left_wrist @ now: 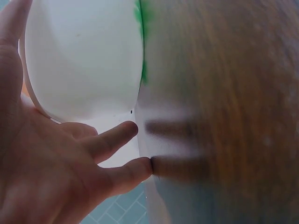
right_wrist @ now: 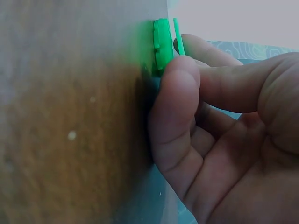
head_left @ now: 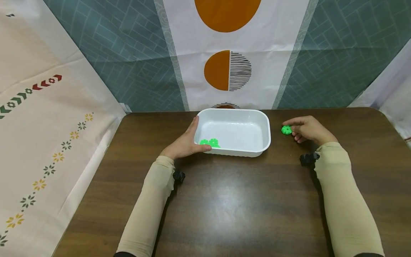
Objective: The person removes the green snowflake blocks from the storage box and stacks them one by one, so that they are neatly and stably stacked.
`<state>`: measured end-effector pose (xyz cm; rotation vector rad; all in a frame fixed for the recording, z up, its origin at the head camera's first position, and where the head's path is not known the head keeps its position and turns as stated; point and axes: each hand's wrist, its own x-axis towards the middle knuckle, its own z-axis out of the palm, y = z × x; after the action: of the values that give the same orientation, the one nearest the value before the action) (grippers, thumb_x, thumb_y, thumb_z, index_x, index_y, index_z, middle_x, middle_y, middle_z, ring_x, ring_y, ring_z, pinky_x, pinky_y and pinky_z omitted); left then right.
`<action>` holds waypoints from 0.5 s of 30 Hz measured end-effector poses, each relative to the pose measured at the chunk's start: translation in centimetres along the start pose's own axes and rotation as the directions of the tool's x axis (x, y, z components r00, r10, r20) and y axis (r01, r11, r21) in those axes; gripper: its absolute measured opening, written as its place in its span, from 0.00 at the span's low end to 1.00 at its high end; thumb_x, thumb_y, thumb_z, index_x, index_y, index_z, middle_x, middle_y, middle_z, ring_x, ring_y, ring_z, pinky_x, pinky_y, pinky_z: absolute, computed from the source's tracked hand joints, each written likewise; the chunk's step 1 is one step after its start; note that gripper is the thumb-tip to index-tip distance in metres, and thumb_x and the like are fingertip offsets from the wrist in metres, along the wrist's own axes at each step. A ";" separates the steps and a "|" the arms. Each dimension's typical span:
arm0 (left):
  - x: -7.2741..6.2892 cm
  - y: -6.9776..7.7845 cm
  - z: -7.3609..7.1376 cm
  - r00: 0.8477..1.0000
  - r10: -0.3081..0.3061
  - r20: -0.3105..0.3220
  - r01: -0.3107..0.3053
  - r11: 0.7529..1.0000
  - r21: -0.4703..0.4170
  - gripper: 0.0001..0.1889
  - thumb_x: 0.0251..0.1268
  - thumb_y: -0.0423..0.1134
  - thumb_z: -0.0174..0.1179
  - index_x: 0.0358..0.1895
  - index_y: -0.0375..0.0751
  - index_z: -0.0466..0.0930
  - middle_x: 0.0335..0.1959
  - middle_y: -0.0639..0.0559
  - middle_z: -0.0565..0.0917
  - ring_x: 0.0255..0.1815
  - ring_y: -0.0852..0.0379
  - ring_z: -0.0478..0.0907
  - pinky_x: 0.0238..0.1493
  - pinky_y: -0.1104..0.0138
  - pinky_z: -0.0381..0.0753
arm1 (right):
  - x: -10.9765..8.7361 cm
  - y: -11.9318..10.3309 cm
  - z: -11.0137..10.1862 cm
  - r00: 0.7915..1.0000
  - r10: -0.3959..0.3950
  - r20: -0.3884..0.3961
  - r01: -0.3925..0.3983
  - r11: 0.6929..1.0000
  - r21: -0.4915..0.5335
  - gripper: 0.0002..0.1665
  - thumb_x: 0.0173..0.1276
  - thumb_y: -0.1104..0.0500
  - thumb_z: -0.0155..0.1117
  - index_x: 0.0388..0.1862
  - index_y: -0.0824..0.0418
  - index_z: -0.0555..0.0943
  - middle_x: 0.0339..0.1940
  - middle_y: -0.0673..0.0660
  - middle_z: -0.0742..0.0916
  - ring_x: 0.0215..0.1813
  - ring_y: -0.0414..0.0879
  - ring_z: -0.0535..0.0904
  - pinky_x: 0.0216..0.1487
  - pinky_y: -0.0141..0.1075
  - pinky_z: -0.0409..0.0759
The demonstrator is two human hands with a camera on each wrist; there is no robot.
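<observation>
A white rectangular tray (head_left: 238, 151) stands near the table's far edge, with a few green flower-shaped discs (head_left: 213, 142) at its near left corner. My left hand (head_left: 184, 142) is spread around the tray's left end, its thumb along the near rim and its other fingers beside the left wall. In the left wrist view two fingertips (left_wrist: 145, 168) of this hand reach down to the tabletop. Right of the tray, my right hand (head_left: 309, 130) pinches a thin green disc (right_wrist: 178, 35) between thumb and a finger. Just under it, a thicker green piece or stack (right_wrist: 162, 46) sits on the table.
The brown wooden table (head_left: 237, 203) has a far edge right behind the tray. A patterned cloth (head_left: 144, 71) hangs behind it, and a white embroidered cloth (head_left: 64, 142) hangs along the left side.
</observation>
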<state>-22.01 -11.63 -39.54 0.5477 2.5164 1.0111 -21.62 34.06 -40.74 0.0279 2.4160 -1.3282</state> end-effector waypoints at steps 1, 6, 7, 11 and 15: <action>0.0 0.0 0.0 1.000 -0.001 0.000 0.001 1.000 -0.001 0.68 0.55 0.64 0.71 0.82 0.54 0.23 0.83 0.50 0.30 0.81 0.48 0.44 0.74 0.51 0.54 | 0.0 0.0 0.0 1.000 0.002 0.000 -0.002 1.000 0.001 0.22 0.81 0.66 0.49 0.69 0.72 0.72 0.32 0.59 0.80 0.30 0.49 0.78 0.34 0.42 0.83; 0.1 0.0 0.0 1.000 -0.002 -0.001 0.002 1.000 -0.002 0.68 0.55 0.63 0.72 0.82 0.54 0.23 0.83 0.51 0.30 0.81 0.49 0.42 0.75 0.52 0.53 | 0.1 -0.1 -0.1 1.000 0.003 0.010 -0.003 1.000 0.001 0.22 0.81 0.66 0.49 0.69 0.72 0.73 0.31 0.59 0.80 0.30 0.49 0.78 0.33 0.42 0.83; 0.1 0.0 0.0 1.000 -0.001 -0.001 0.001 1.000 -0.002 0.68 0.55 0.63 0.72 0.82 0.54 0.23 0.83 0.51 0.30 0.81 0.50 0.42 0.75 0.52 0.52 | 0.1 -0.2 -0.1 1.000 0.004 0.011 -0.004 1.000 0.000 0.22 0.81 0.66 0.50 0.69 0.72 0.73 0.31 0.59 0.80 0.30 0.49 0.78 0.33 0.42 0.83; 0.2 -0.1 0.1 1.000 0.002 -0.002 -0.002 1.000 -0.002 0.67 0.55 0.63 0.71 0.82 0.53 0.23 0.83 0.50 0.30 0.81 0.49 0.43 0.75 0.52 0.52 | 0.1 -0.3 -0.1 1.000 0.004 0.014 -0.004 1.000 -0.010 0.22 0.80 0.67 0.49 0.69 0.72 0.73 0.31 0.59 0.80 0.29 0.49 0.78 0.32 0.41 0.83; 0.1 -0.1 0.1 1.000 0.004 -0.002 -0.004 1.000 -0.009 0.68 0.55 0.64 0.72 0.82 0.54 0.23 0.83 0.50 0.30 0.81 0.49 0.43 0.75 0.51 0.53 | 0.1 -0.4 -0.1 1.000 0.003 0.018 -0.003 1.000 -0.026 0.22 0.80 0.67 0.48 0.69 0.72 0.73 0.31 0.59 0.80 0.30 0.49 0.78 0.32 0.41 0.82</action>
<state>-22.13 -11.59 -39.69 0.5502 2.5120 1.0242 -21.85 33.94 -40.43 0.0128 2.4170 -1.2905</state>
